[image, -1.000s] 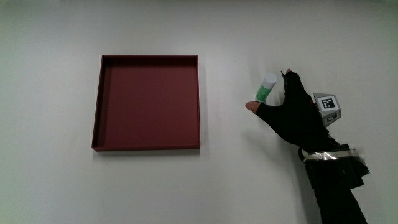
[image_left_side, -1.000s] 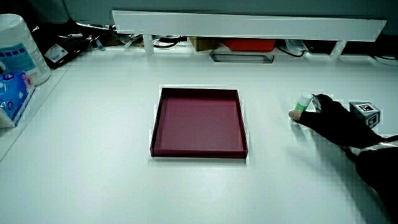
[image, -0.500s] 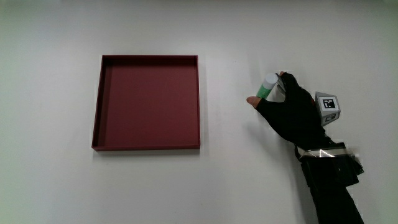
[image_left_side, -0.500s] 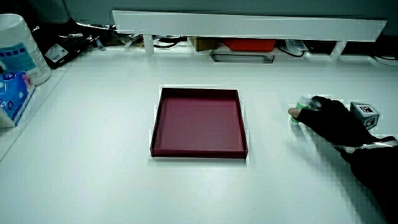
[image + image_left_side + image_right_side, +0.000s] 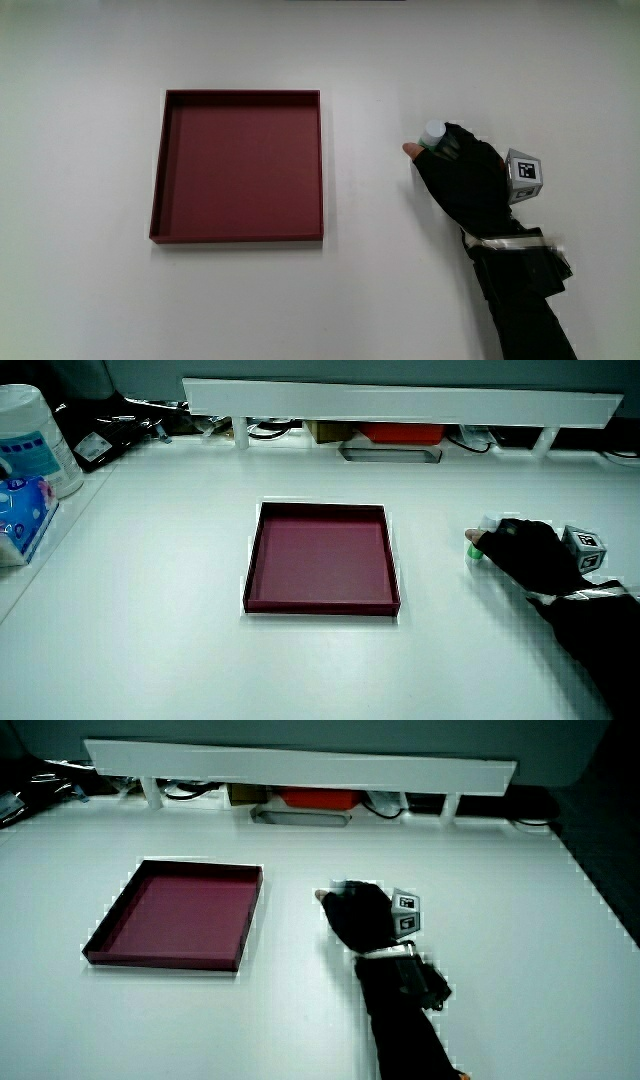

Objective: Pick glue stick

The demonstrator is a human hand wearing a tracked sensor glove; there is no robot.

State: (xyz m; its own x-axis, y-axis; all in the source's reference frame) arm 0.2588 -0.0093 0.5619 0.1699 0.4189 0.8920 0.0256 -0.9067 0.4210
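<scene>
The glue stick (image 5: pixel 432 132) is a small cylinder w/ a white rounded cap and a green body; only the cap and a sliver of green are seen, as most of it is covered by the hand (image 5: pixel 462 176). It is located on the white table (image 5: pixel 400 290), beside the red tray (image 5: pixel 237 166) but well apart from it. In a side view a bit of green (image 5: pixel 474 555) is seen under the fingers, down at the table surface.

The hand is gloved in matte black fabric, fingertips left bare; a bare thumb tip (image 5: pixel 410 150) is pressed against the stick, and the fingers are curled over it, so the stick is pinched between thumb and fingers. A small grey cube (image 5: pixel 524 172) w/ a black-and-white pattern is carried on the back of the hand. The forearm is covered by a black sleeve, w/ a shiny band at the wrist.

The tray is square, shallow, w/ low straight walls and a flat, smooth, dark-red floor. The table is plain, smooth, matt white.
</scene>
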